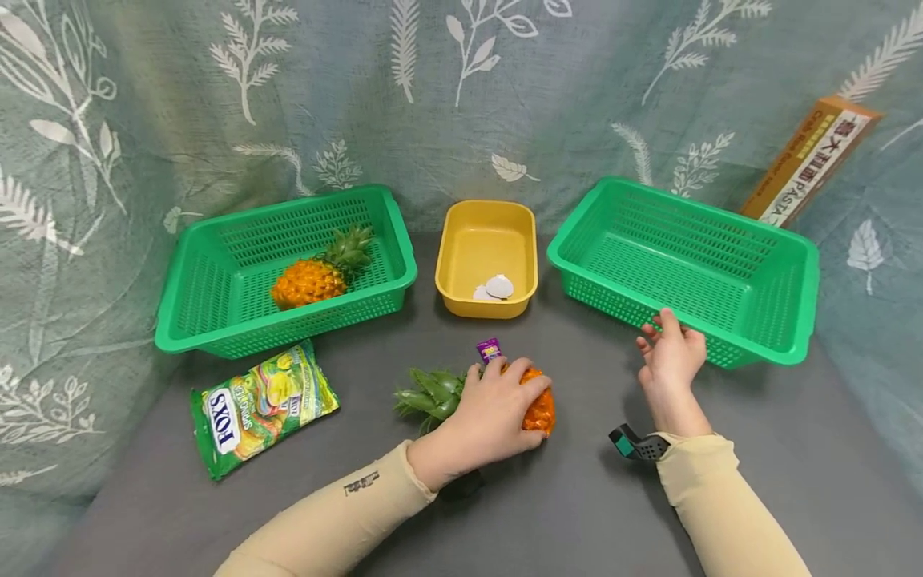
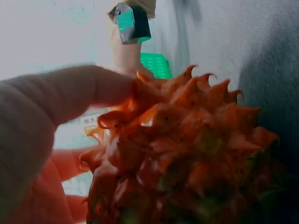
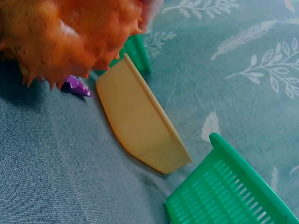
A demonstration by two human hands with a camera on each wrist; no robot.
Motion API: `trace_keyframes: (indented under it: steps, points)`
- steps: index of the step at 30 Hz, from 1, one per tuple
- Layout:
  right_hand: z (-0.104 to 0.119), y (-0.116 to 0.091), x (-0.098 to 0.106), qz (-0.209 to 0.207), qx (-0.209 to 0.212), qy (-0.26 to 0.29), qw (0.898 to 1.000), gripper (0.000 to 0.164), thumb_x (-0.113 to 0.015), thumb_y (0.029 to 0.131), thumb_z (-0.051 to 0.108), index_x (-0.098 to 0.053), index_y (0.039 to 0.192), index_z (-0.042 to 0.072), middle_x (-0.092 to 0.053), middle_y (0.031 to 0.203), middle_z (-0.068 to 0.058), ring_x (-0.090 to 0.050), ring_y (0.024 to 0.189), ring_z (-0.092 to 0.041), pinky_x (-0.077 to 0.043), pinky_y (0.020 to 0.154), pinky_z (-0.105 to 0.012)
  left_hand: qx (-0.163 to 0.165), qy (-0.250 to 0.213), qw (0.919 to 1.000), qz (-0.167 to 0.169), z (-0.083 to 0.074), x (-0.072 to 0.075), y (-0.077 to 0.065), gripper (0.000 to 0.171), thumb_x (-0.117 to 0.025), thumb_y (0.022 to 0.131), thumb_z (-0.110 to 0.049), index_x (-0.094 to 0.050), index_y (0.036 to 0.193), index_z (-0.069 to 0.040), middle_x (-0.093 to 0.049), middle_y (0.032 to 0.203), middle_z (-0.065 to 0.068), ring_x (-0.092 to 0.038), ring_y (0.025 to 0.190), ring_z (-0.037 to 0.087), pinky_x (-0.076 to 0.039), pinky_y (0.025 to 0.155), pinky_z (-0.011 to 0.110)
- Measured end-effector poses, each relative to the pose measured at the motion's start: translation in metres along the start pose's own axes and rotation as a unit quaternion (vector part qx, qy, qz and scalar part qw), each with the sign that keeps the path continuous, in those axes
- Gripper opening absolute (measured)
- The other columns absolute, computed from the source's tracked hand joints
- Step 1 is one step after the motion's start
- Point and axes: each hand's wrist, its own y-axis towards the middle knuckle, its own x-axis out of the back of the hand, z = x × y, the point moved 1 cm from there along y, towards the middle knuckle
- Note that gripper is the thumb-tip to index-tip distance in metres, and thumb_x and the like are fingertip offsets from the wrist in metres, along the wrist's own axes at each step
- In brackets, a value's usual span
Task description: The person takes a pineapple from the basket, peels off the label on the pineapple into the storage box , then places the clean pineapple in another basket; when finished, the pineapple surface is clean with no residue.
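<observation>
In the head view, my left hand (image 1: 497, 409) grips an orange pineapple (image 1: 539, 407) from above, its leafy crown (image 1: 433, 398) pointing left. The left wrist view shows the thumb and fingers around the spiky fruit (image 2: 187, 140). My right hand (image 1: 672, 353) is at the front rim of the right green basket (image 1: 692, 240), fingers loosely bent with nothing seen in them; whether it touches the rim I cannot tell. A small purple packet (image 1: 489, 349) lies just beyond the left hand. A second pineapple (image 1: 308, 282) lies in the left green basket (image 1: 288, 324).
A yellow tub (image 1: 486, 307) with white flat pieces (image 1: 497, 287) inside stands between the baskets. A green FOX'S candy bag (image 1: 263, 409) lies in front of the left basket. Behind the right basket leans a pasta box (image 1: 811, 160) against the patterned curtain (image 1: 447, 96).
</observation>
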Motion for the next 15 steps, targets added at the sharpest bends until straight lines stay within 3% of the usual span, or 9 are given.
trace_keyframes:
  steps: [8,15]
  points:
    - [0.007,-0.003,0.008,-0.017,-0.028,0.024,0.999,0.022,-0.057,0.091,0.018,-0.038,0.100,0.010,-0.047,0.090,-0.004,-0.050,0.060,-0.011,-0.038,0.046,-0.022,-0.082,-0.024,0.9947,0.057,0.015,0.009,-0.014,0.049,-0.072,0.068,-0.038,-0.057,0.113,-0.026,-0.050,0.121,0.000,-0.044,0.113,0.025,-0.036,0.092,0.060]
    - [0.002,-0.008,0.000,-0.004,-0.037,0.017,0.999,0.023,-0.057,0.091,0.020,-0.040,0.102,0.011,-0.047,0.091,-0.004,-0.049,0.062,-0.012,-0.038,0.046,-0.022,-0.125,-0.041,0.9856,0.106,0.040,0.023,-0.043,0.051,-0.070,0.068,-0.021,-0.052,0.115,-0.026,-0.046,0.126,-0.002,-0.036,0.123,0.022,-0.027,0.098,0.066]
